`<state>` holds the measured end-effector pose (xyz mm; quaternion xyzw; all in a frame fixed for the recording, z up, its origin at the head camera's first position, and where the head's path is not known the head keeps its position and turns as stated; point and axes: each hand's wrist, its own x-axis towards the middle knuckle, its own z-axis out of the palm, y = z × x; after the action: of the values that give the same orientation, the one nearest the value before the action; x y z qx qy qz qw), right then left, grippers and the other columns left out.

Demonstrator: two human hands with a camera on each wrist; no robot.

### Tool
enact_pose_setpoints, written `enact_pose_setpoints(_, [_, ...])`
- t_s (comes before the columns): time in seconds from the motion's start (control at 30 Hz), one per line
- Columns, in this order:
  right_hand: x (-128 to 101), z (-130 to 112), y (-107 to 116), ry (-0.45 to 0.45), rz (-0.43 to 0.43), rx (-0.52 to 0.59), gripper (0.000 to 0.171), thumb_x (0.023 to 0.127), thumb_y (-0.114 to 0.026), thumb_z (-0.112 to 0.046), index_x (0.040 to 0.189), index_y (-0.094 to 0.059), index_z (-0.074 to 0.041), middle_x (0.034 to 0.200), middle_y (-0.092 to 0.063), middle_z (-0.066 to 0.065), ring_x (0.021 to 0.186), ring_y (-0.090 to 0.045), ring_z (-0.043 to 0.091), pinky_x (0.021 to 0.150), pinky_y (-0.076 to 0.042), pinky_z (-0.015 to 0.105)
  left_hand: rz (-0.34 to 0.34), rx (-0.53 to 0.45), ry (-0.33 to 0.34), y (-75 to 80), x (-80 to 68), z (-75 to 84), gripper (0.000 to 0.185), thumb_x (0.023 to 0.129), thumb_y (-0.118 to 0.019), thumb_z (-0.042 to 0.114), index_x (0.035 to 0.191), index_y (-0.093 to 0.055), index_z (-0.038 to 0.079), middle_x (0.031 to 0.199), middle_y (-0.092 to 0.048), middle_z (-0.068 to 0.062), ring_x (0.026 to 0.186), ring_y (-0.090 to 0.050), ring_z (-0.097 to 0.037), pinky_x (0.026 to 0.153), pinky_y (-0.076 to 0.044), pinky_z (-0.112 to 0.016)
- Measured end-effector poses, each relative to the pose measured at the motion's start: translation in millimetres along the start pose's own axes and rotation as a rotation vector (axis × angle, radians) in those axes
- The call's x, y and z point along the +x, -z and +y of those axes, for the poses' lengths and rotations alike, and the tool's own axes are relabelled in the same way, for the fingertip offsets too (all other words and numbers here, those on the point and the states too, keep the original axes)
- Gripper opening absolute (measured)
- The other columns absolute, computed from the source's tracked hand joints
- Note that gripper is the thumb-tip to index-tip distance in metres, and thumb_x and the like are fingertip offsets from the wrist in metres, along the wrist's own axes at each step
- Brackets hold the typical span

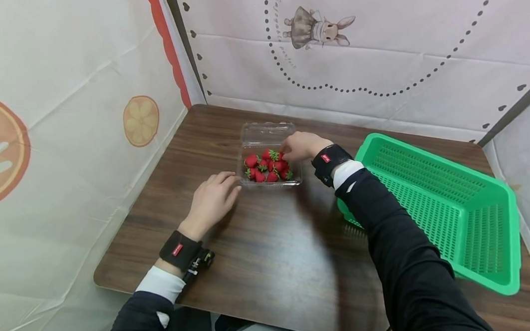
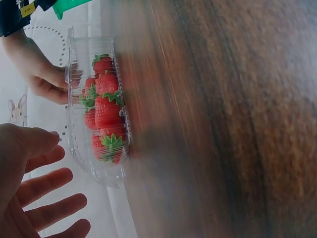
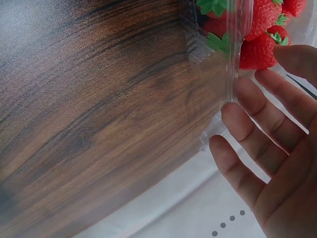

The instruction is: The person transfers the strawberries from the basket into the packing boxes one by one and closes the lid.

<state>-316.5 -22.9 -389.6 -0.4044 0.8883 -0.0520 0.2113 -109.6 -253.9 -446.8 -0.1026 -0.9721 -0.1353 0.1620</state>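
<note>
left hand (image 1: 211, 197) flat on table (image 1: 260, 265), fingers loose, just beside clear box (image 1: 269, 178) | right hand (image 1: 303, 145) fingers relaxed, touching box rim over strawberries (image 1: 267, 166) | green basket (image 1: 447, 210) right

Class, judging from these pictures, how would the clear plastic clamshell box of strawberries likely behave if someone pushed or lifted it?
The clear plastic clamshell box looks thin-walled, so it probably flexes when squeezed. Sitting low and flat on the smooth wooden table, it likely slides rather than tips. Its lid is open, so the red strawberries might spill if tilted.

L hand (image 1: 211, 198) flat, fingers relaxed; R hand (image 1: 301, 145) extended, fingers straight.
</note>
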Motion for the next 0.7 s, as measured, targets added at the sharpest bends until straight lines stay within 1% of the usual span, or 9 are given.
enact_pose_setpoints(0.1, [-1.7,1.7,0.9,0.008,0.027,0.006,0.035,0.101,-0.057,-0.026,0.131,-0.067,-0.011,0.129,-0.065,0.010,0.120,-0.060,0.027,0.102,-0.046,0.044,0.000,-0.002,-0.006,-0.3,1.5,1.3,0.029,0.100,-0.064,0.027,0.121,-0.071,0.008,0.126,-0.065,-0.012,0.111,-0.063,-0.032,0.086,-0.054,-0.050])
enact_pose_setpoints(0.3, [-7.1,8.1,0.9,0.002,0.103,0.029,0.030,0.101,-0.057,-0.026,0.125,-0.069,-0.014,0.115,-0.069,0.007,0.101,-0.064,0.023,0.089,-0.050,0.041,-0.002,-0.006,-0.011,-0.5,5.1,5.0,0.028,0.100,-0.065,0.027,0.121,-0.071,0.008,0.127,-0.065,-0.013,0.112,-0.063,-0.033,0.087,-0.054,-0.051])
enact_pose_setpoints(0.47, [-18.9,10.5,2.3,-0.026,0.161,0.068,0.030,0.102,-0.055,-0.024,0.127,-0.067,-0.012,0.113,-0.069,0.007,0.098,-0.063,0.022,0.087,-0.050,0.040,0.008,-0.010,-0.006,2.0,8.3,7.4,0.028,0.099,-0.066,0.026,0.120,-0.071,0.008,0.127,-0.065,-0.013,0.111,-0.063,-0.034,0.086,-0.054,-0.052])
enact_pose_setpoints(0.57, [-29.2,6.0,4.9,-0.053,0.232,0.149,0.031,0.103,-0.055,-0.024,0.128,-0.066,-0.009,0.113,-0.069,0.009,0.098,-0.064,0.023,0.088,-0.050,0.041,0.030,-0.021,0.000,5.0,11.1,5.8,0.029,0.099,-0.066,0.025,0.120,-0.071,0.006,0.126,-0.066,-0.015,0.109,-0.064,-0.035,0.084,-0.054,-0.053])
enact_pose_setpoints(0.63, [-36.0,1.7,6.9,-0.078,0.295,0.238,0.031,0.103,-0.055,-0.024,0.128,-0.065,-0.008,0.112,-0.070,0.010,0.098,-0.065,0.024,0.087,-0.050,0.041,0.040,-0.038,0.012,7.9,14.6,3.3,0.029,0.099,-0.066,0.025,0.121,-0.071,0.006,0.126,-0.066,-0.015,0.109,-0.064,-0.036,0.082,-0.055,-0.053])
enact_pose_setpoints(0.7, [-40.8,-1.9,8.5,-0.106,0.367,0.341,0.032,0.103,-0.055,-0.026,0.127,-0.065,-0.006,0.113,-0.069,0.010,0.100,-0.065,0.024,0.088,-0.050,0.041,0.043,-0.069,0.039,11.0,20.3,0.0,0.030,0.100,-0.065,0.026,0.122,-0.070,0.007,0.126,-0.065,-0.015,0.109,-0.064,-0.036,0.079,-0.055,-0.053])
